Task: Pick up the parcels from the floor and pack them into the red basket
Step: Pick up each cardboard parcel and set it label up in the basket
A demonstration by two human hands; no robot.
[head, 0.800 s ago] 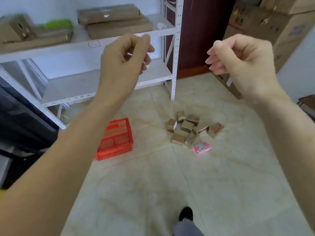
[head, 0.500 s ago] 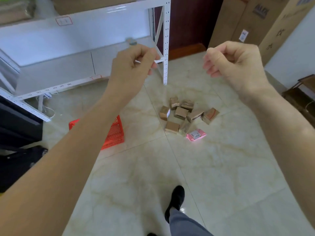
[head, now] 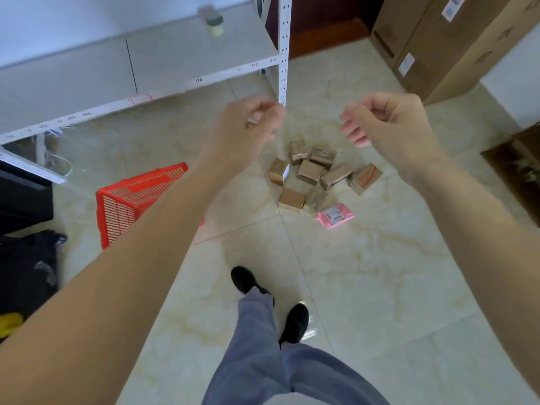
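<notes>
while both arms are stretched out in front at about chest height, the left hand (head: 248,127) is curled up and seems to pinch something tiny and pale between thumb and fingers, too blurry to say what it is. the right hand (head: 382,121) hangs with its fingers loosely curled and nothing in it. down on the tiled floor (head: 380,273) sits a little pile of brown parcels (head: 315,171), bunched together and touching, with a pink parcel (head: 336,214) at the near edge of the pile. the red basket (head: 131,200) is on the floor off to the left of the pile, well apart from it, partly hidden behind the left forearm. it sits just in front of a white metal shelf (head: 175,62). black shoes (head: 295,323) and grey trousers (head: 263,361) show at the bottom, and big cardboard boxes (head: 438,39) stand at the top right.
</notes>
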